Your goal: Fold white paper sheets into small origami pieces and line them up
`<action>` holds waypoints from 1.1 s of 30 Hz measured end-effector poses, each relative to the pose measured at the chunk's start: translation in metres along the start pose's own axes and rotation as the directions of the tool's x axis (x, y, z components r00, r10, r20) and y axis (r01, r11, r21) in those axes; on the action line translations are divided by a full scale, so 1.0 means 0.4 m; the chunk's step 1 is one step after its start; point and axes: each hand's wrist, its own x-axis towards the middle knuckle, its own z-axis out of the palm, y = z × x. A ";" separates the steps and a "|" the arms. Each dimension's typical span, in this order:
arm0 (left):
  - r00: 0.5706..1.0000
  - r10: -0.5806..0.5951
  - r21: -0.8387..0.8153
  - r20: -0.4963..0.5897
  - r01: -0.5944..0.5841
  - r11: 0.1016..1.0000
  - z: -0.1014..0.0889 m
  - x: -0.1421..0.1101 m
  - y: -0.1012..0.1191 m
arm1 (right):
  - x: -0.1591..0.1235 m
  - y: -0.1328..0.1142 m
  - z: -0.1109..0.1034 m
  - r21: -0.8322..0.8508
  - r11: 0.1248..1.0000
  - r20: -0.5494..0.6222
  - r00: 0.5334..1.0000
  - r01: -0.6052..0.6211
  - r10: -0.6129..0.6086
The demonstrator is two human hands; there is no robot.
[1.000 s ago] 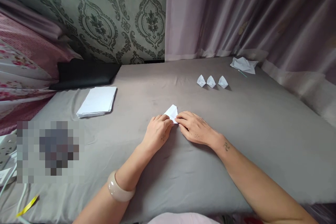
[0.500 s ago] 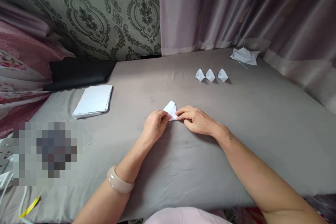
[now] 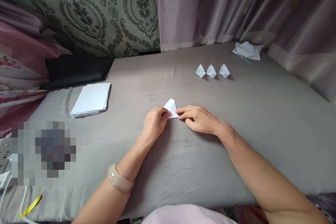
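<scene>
A small folded white paper point(image 3: 171, 106) lies on the grey sheet point(image 3: 236, 119) in front of me. My left hand point(image 3: 154, 126) pinches its near left edge with curled fingers. My right hand point(image 3: 199, 122) presses its near right corner with fingertips drawn together. Only the far tip of the paper shows beyond my fingers. A pale bangle sits on my left wrist.
Three folded white paper pieces point(image 3: 212, 71) stand in a row at the back right. Crumpled white paper point(image 3: 248, 49) lies near the curtain. A stack of white sheets point(image 3: 90, 99) rests at the left, a black cushion point(image 3: 76, 71) behind it. Cables and a yellow strip lie at the near left.
The hands stay on the folded paper with only small finger shifts. The view has tipped slightly, so everything sits a little higher in the picture.
</scene>
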 end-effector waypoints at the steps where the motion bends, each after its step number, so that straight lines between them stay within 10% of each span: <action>1: 1.000 -0.001 0.003 -0.001 0.001 1.000 0.001 0.001 0.000 | 0.000 0.000 0.000 0.000 1.000 0.000 1.000 0.002 -0.002; 33: 0.998 0.056 0.078 -0.011 -0.055 0.995 0.012 0.007 -0.005 | -0.004 0.002 -0.008 -0.018 0.999 0.053 0.997 0.052 -0.051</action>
